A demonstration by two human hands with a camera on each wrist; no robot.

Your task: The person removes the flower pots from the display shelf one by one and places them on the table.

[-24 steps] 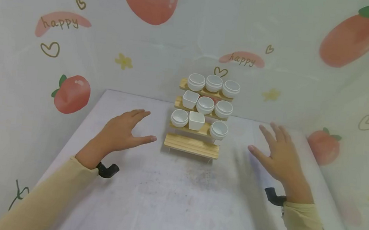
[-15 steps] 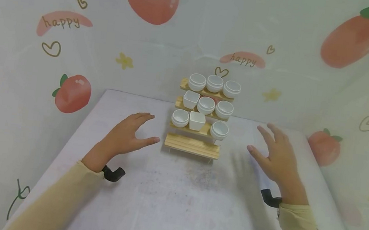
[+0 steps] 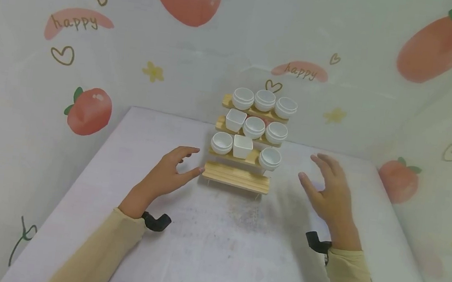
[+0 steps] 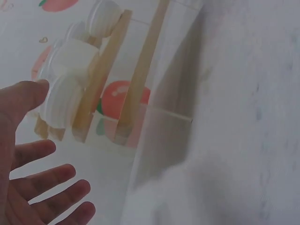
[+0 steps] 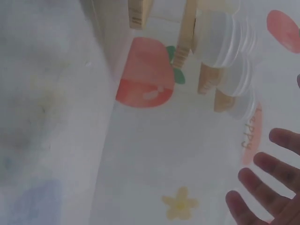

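A stepped rack with light wooden shelves stands near the back of the table, its lowest shelf (image 3: pixel 236 177) bare. On the upper three shelves sit several small white bowls, mostly round like the one at the right of the third shelf (image 3: pixel 269 159), plus two square cups (image 3: pixel 242 147). My left hand (image 3: pixel 164 173), fingers spread and holding nothing, is just left of the rack, its thumb tip at the lowest shelf's left end in the head view. To the right of the rack, my right hand (image 3: pixel 333 196) hovers with fingers apart, also holding nothing.
The table (image 3: pixel 197 257) has a pale, slightly stained surface. Behind it and at both sides hangs a white sheet (image 3: pixel 200 74) printed with fruit, hearts and yellow flowers. A black curved piece sits at each wrist.
Both hands have moved inward toward the rack, the left one farther, its thumb now overlapping the lowest shelf's end in view. The bowls and rack have stayed in place.
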